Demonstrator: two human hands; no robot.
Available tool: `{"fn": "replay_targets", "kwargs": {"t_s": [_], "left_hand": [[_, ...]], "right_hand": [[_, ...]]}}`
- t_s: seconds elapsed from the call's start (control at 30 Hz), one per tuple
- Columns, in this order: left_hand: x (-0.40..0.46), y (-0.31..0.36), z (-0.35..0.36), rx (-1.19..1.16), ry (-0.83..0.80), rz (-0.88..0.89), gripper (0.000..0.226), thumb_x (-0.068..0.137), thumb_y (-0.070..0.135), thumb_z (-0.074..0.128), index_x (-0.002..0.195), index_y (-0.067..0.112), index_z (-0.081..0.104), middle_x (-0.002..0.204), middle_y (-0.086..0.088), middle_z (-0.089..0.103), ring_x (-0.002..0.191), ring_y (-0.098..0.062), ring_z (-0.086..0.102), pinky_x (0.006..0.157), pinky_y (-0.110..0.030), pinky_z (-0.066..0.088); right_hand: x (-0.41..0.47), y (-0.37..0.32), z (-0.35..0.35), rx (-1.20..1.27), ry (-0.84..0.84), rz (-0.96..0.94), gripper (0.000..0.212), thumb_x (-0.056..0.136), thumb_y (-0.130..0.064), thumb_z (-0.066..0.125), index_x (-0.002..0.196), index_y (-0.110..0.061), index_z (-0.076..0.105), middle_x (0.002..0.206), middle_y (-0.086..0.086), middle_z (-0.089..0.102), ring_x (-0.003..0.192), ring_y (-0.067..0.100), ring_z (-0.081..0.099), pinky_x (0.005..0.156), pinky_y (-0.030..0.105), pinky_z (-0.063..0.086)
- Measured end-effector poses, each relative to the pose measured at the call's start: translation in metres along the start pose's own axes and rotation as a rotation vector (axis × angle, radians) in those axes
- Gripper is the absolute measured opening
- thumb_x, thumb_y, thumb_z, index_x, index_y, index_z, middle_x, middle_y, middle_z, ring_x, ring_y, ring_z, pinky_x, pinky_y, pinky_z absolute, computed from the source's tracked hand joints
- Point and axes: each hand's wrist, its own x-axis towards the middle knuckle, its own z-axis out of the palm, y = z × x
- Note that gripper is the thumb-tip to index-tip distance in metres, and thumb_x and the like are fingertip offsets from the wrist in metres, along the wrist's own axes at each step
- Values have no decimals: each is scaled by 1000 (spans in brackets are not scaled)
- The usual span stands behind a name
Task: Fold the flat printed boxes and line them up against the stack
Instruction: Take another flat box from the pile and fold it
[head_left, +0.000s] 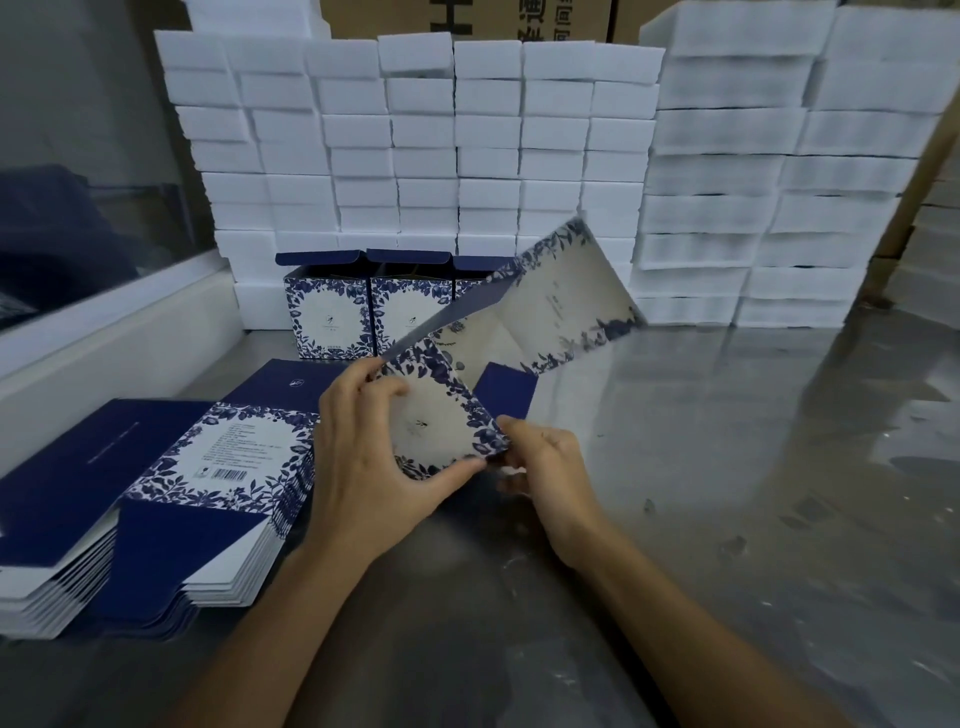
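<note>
Against the white foam stack (415, 135) at the counter's (727, 467) far edge stand three folded boxes (332, 312); nearer than it, left hand (363, 457) and right hand (545, 467) each pinch a half-opened flat box (467, 364), apparently to square it, beside the unfolded pile (156, 499).

The raised box (519, 322) hides most of the third folded box (475, 275).

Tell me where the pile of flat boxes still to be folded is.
In the head view the pile of flat boxes lies on the table at lower left, just left of the left hand, in front of the folded boxes.
</note>
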Motion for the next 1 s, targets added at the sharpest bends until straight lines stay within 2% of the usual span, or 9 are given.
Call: {"fn": "replay_targets", "kwargs": {"t_s": [0.17, 0.27, 0.4, 0.47, 0.57, 0.73, 0.8, 0.9, 1.0], "left_hand": [[-1, 8, 1, -181, -10, -56, 92, 73, 64, 62, 145, 13, 36, 136, -2, 40, 124, -16, 36, 102, -37, 36], [-2, 12, 0, -249, -49, -86, 91, 75, 66, 57, 153, 28, 27, 129, 5, 35, 123, -15, 34, 101, -29, 30], [-7, 17, 3, -410, -156, -101, 90, 75, 66, 59, 150, 50, 13, 124, 8, 34, 129, -16, 39, 110, -38, 35], [-8, 18, 4, -463, -201, -104, 90, 76, 64, 61, 150, 52, 13, 132, 12, 35, 136, -12, 35, 113, -38, 32], [-9, 18, 4, -509, -227, -93, 85, 77, 60, 64, 149, 51, 19, 133, 26, 35, 130, 0, 41, 104, -14, 33], [-10, 17, 6, -458, -245, -33, 56, 82, 56, 58, 132, 31, 50, 118, 11, 47, 110, -7, 55, 92, -28, 47], [-9, 16, 6, -517, -227, -71, 45, 86, 53, 54, 123, 29, 54, 113, 15, 51, 103, -7, 59, 88, -30, 50], [-7, 17, 9, -639, -105, -178, 26, 88, 50, 50, 108, 32, 49, 92, 21, 59, 79, -2, 59, 70, -17, 47], [-2, 14, 13, -715, 43, -444, 30, 88, 57, 49, 90, 27, 42, 78, 8, 56, 68, -13, 57, 63, -29, 50]], "right_hand": [[3, -7, -5, 212, 122, 1, 13, 97, -25, 59, 89, -15, 55, 93, -2, 76, 91, 13, 69, 75, 31, 51], [4, -7, -3, 238, 145, -10, 13, 97, -28, 58, 97, -19, 49, 104, -2, 72, 96, 13, 67, 79, 32, 49], [8, -10, -4, 262, 169, -110, 26, 90, -45, 59, 114, -34, 55, 109, -8, 70, 88, -2, 68, 67, 23, 55], [11, -13, -5, 257, 173, -135, 29, 81, -56, 58, 108, -46, 57, 109, -11, 70, 96, 3, 69, 76, 33, 58], [14, -18, -6, 231, 186, -181, 30, 75, -68, 57, 100, -52, 57, 114, -4, 69, 104, 16, 69, 93, 51, 55], [9, -24, -9, 137, 151, -247, 19, 85, -67, 52, 102, -58, 52, 95, -28, 68, 87, -3, 68, 65, 19, 53], [6, -24, -8, 108, 157, -278, 20, 89, -58, 54, 107, -50, 52, 98, -23, 69, 86, -3, 68, 63, 14, 52], [1, -26, -5, 109, 223, -329, 29, 84, -52, 59, 109, -37, 54, 113, -1, 68, 98, 14, 70, 75, 29, 58], [-4, -28, -3, 16, 275, -433, 42, 83, -56, 60, 111, -26, 56, 116, 10, 65, 107, 27, 63, 92, 49, 53]]}}
